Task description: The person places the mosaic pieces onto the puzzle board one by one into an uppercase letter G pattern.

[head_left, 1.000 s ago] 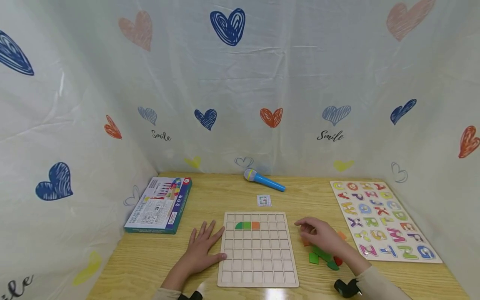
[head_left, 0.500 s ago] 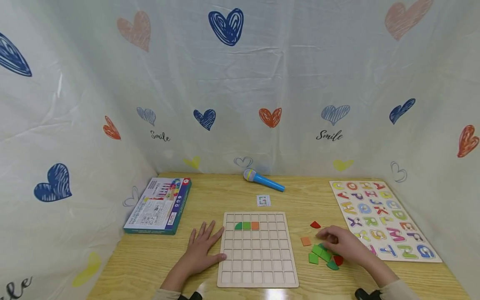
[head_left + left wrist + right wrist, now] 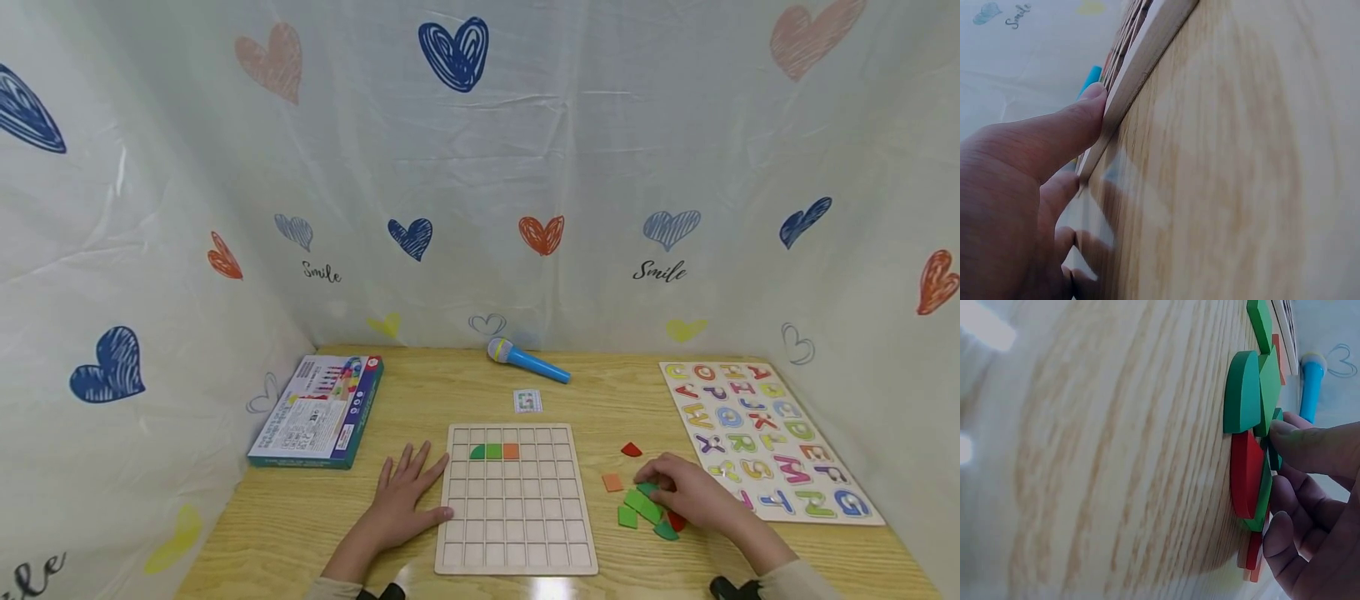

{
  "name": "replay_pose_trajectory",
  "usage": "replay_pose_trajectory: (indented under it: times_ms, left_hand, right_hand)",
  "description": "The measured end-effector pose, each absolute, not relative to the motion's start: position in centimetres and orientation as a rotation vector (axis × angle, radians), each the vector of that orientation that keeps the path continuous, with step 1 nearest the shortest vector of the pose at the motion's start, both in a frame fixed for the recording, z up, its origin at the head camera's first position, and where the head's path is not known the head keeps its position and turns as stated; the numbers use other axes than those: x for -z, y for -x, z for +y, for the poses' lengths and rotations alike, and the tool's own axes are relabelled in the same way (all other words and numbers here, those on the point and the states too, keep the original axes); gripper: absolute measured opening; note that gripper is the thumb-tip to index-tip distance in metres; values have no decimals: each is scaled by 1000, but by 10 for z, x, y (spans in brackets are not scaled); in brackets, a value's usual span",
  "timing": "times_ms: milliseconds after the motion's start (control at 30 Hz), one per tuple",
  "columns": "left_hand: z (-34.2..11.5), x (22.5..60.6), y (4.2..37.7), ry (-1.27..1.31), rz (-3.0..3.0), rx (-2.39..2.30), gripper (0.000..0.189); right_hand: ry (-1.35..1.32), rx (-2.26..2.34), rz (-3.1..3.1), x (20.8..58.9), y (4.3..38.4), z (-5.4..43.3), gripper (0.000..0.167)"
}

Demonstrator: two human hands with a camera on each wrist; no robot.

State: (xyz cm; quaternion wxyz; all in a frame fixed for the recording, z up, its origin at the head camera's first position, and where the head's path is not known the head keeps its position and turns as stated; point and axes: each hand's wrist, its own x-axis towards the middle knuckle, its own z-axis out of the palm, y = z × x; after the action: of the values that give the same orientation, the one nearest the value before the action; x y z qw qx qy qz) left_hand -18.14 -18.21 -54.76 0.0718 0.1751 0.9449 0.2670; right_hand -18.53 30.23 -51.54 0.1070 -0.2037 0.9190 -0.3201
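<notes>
A wooden grid board [image 3: 517,527] lies at the middle of the table. In its second row sit a dark green quarter-circle tile [image 3: 478,452], a green square tile [image 3: 493,451] and an orange square tile [image 3: 511,451]. My left hand [image 3: 402,504] rests on the table with spread fingers, its thumb and index fingertips at the board's left edge. Right of the board, my right hand [image 3: 686,492] pinches a dark green quarter-circle tile [image 3: 1277,453] between thumb and fingers, at the pile. Beneath and around it lie green tiles [image 3: 642,505], another dark green tile [image 3: 666,530] and a red tile [image 3: 677,521].
A red tile [image 3: 632,449] and an orange square [image 3: 612,482] lie apart from the pile. Behind the board are a small pattern card [image 3: 528,401] and a blue toy microphone [image 3: 529,361]. A box [image 3: 318,410] lies left, an alphabet puzzle board [image 3: 772,442] right.
My right hand has moved right and back over the pile, uncovering the red and orange tiles, and now grips a dark green quarter-circle tile. The left hand has stayed put.
</notes>
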Motion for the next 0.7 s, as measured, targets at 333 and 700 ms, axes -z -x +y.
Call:
replay_pose_trajectory:
  times_ms: [333,700]
  left_hand:
    - [-182,546,181,-532,2836,-806,82]
    - [-182,546,181,-532,2834,-812,82]
  right_hand:
    - [530,954,2755,518,188,298,13]
    - [503,988,2811,520,195,291,11]
